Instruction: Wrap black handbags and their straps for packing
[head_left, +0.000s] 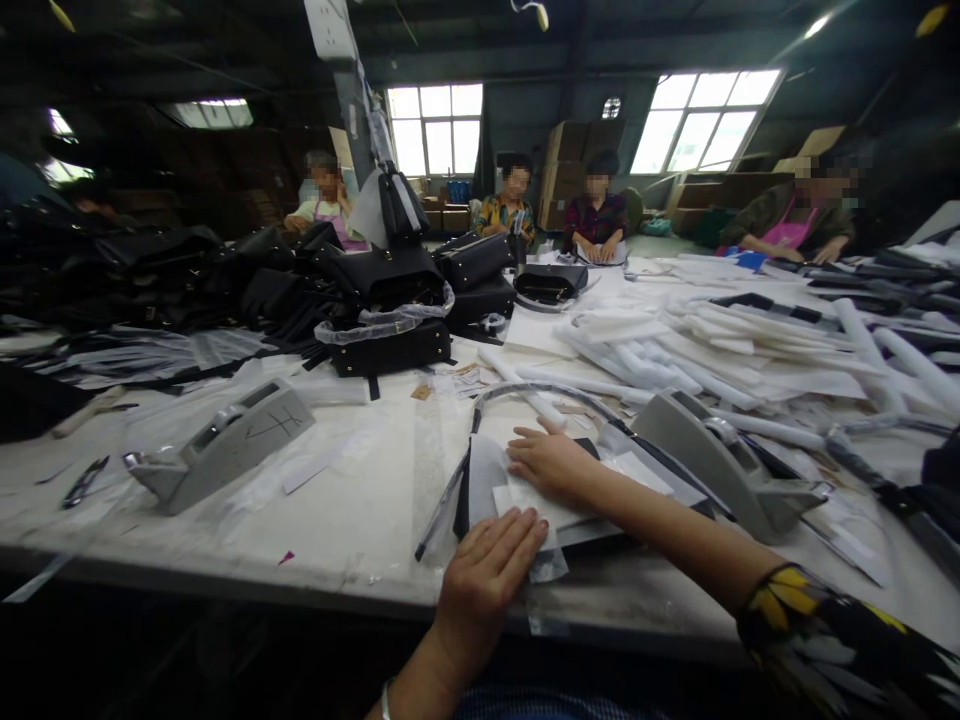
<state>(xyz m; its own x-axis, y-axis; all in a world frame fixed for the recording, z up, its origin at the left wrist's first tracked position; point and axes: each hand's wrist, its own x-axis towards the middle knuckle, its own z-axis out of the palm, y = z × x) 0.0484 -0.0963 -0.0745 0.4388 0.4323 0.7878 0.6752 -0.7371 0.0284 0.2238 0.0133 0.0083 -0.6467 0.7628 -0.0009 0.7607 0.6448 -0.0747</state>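
Note:
A black handbag lies flat near the table's front edge, its wrapped strap looping up behind it. White tissue paper covers much of the bag. My right hand rests palm down on that paper with the fingers stretched out. Closer to me, my left hand lies flat, its fingertips on the paper's near edge. A piece of clear film or tape sticks out beside those fingertips. Neither hand grips anything that I can see.
Grey tape dispensers stand left and right of the bag. Small snips lie at far left. Black bags pile up behind, with white paper sheets and foam rolls at back right. Several co-workers sit across the table.

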